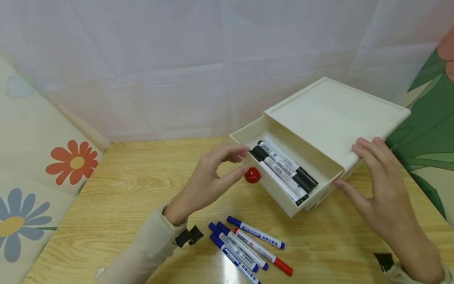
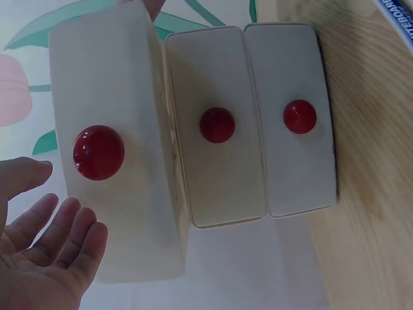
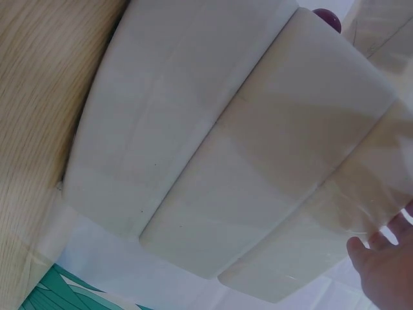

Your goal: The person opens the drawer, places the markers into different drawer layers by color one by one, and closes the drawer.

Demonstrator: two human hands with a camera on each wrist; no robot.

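Observation:
A cream drawer cabinet (image 1: 337,118) with three stacked drawers stands on the table, turned at an angle. Its top drawer (image 1: 280,193) is pulled out and holds several black-capped whiteboard markers (image 1: 283,169). A red knob (image 2: 99,152) sits on that drawer's front. Close to this knob is my left hand (image 1: 209,177), fingers loosely bent and thumb apart from them; the left wrist view shows a gap between hand and knob. My right hand (image 1: 386,193) rests its fingertips on the cabinet's top edge, with the thumb near the front corner.
In front of the cabinet lie several blue-capped markers (image 1: 255,232) and one red marker (image 1: 264,252) on the wooden table (image 1: 142,173). Two lower drawers (image 2: 216,174) are closed, each with a red knob. A pale cloth (image 1: 159,71) hangs behind.

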